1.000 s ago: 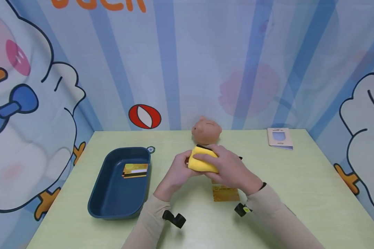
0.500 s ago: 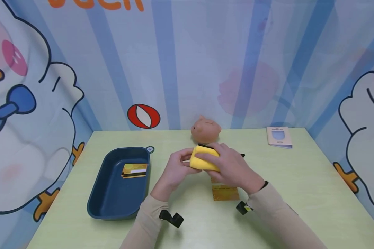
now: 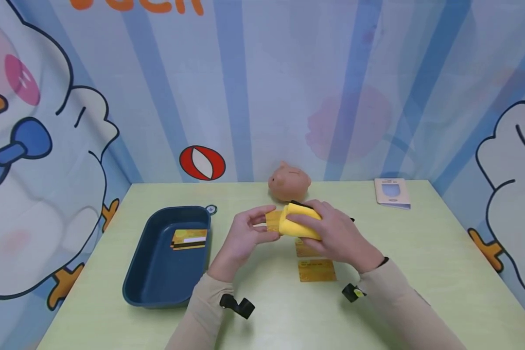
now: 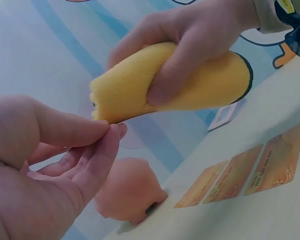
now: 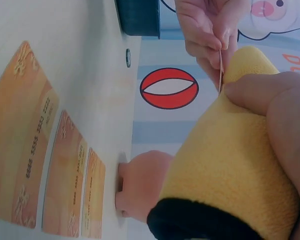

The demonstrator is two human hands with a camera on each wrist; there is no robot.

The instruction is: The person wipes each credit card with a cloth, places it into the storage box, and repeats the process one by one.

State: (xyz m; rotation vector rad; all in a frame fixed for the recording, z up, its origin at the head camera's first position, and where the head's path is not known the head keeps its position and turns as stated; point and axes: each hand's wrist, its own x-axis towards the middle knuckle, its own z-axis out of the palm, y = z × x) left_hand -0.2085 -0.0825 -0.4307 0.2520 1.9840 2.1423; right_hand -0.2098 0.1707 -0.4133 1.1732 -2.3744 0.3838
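Between its thumb and fingers, my left hand (image 3: 240, 236) pinches a gold bank card (image 3: 272, 220) by its left end. A folded yellow fleecy cloth (image 3: 295, 224) with black edging is gripped in my right hand (image 3: 339, 238), thumb pressed into its side. The card's right end goes out of sight at the cloth. From the right wrist view, the card (image 5: 220, 75) shows edge-on, reaching from the left fingertips to the cloth (image 5: 230, 160). Both hands are raised over the table, in front of a pink piggy bank (image 3: 289, 183).
Below the hands, three gold cards lie in a row, the nearest card (image 3: 317, 271) toward the front. At left, a dark blue tray (image 3: 157, 287) holds gold cards (image 3: 189, 239). A small round disc (image 3: 211, 210) lies behind it. A pale pink booklet (image 3: 392, 193) rests back right.
My right hand has moved right with the cloth, and part of the card has come into view at the left fingers. The left hand has shifted slightly left.
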